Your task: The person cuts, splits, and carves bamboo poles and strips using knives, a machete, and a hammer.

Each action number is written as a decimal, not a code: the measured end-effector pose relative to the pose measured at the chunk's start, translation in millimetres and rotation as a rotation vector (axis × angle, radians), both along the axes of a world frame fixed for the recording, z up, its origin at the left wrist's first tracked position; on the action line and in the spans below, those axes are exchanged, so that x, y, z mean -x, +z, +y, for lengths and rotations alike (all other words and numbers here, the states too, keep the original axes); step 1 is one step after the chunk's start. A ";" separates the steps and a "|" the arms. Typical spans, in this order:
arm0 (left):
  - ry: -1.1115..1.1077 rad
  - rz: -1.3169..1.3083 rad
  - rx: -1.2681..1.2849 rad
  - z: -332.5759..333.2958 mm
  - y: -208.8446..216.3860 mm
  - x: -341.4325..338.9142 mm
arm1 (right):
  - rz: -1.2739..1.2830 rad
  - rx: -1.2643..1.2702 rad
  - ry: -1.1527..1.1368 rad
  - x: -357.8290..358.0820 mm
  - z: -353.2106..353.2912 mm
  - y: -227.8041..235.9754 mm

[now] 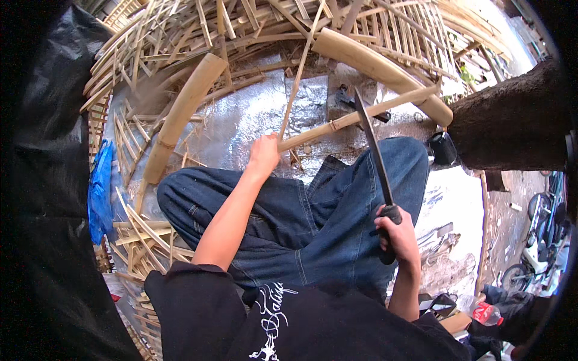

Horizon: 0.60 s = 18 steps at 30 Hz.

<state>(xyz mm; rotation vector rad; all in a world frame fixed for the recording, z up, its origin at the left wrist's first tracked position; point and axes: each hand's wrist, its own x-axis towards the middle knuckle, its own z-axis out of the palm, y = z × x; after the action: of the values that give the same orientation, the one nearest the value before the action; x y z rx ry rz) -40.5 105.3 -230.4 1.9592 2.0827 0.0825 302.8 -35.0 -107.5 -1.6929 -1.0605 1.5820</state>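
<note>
My left hand [265, 155] is closed round the near end of a split bamboo strip [337, 124], which slants up to the right. A thinner bamboo stick [295, 90] also meets this hand and runs upward; whether the fingers hold it too I cannot tell. Over my right knee, my right hand [398, 234] grips the black handle of a machete [376, 150]. Its long dark blade points up and crosses the bamboo strip in view; whether the two touch is unclear.
Thick bamboo pieces lie at the left [183, 120] and upper right [385, 72]. Beyond them spreads a heap of bamboo strips [253, 21]. A dark tool [361, 103] rests on the silvery sheet [247, 120]. A tree trunk [512, 123] stands at the right, near a black cup [443, 148].
</note>
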 end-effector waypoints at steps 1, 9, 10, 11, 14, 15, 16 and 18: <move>0.004 0.008 -0.010 1.0 9.7 3.9 | 0.017 0.057 0.002 2.2 -1.3 8.4; -0.202 -0.244 0.010 -10.1 202.6 32.3 | -0.218 -0.098 0.175 -3.5 -29.2 52.7; -0.204 -0.238 0.008 -8.3 229.0 28.8 | -0.261 -0.146 0.174 -7.0 -34.5 59.1; -0.152 -0.217 -0.014 -5.6 254.0 24.3 | -0.247 -0.123 0.172 -13.6 -39.1 64.4; -0.198 -0.141 -0.216 -0.5 291.8 29.0 | -0.253 -0.160 0.199 -26.0 -52.7 80.1; -0.306 -0.090 -0.381 -1.7 301.3 31.3 | -0.280 -0.207 0.217 -28.1 -56.3 83.9; -0.312 -0.088 -0.395 -2.8 308.2 26.4 | -0.281 -0.221 0.210 -30.0 -59.8 86.6; -0.238 -0.261 -0.547 -5.4 321.6 14.1 | -0.242 -0.226 0.196 -32.2 -64.1 90.8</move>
<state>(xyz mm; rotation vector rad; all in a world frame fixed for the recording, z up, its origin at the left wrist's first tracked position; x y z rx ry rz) -54.6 99.9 91.2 2.3220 1.7639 0.8890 335.0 -99.1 -16.7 -1.6949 -1.5074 1.3336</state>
